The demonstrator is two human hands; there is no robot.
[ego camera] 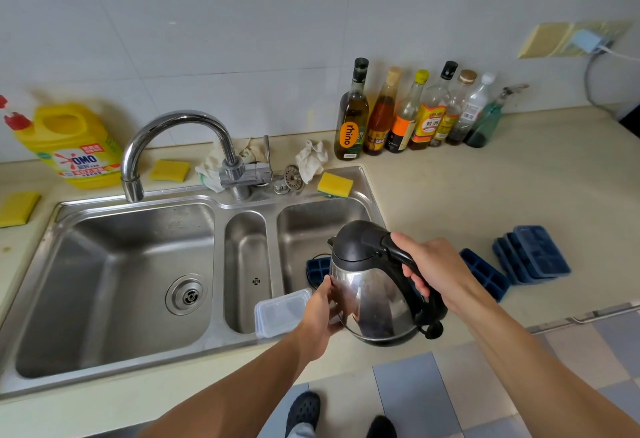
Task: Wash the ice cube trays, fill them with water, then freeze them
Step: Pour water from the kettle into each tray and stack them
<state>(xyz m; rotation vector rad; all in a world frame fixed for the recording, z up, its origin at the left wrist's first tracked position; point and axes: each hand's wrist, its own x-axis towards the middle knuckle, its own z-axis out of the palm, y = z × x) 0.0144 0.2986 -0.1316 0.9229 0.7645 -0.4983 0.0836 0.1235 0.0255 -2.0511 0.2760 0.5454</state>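
Closest in, black clogs (303, 410) can be seen on the tiled floor. Just past them, a stainless steel electric kettle with a black lid (370, 292) is held up. Its handle is gripped by the right hand (433, 267), and its side is steadied by the flat-fingered left hand (320, 316). One dark blue plastic ice cube tray (317, 269) is half hidden behind it, in the right basin of the steel sink (180, 196). A second blue tray (485, 273) is lying on the counter to the right, with a stack of blue trays (533, 254) just beyond. Sauce bottles (415, 115) are lined up along the far wall.

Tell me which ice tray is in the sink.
The tray peeking out left of the kettle, in the right basin. The single tray and the stack both lie on the counter.
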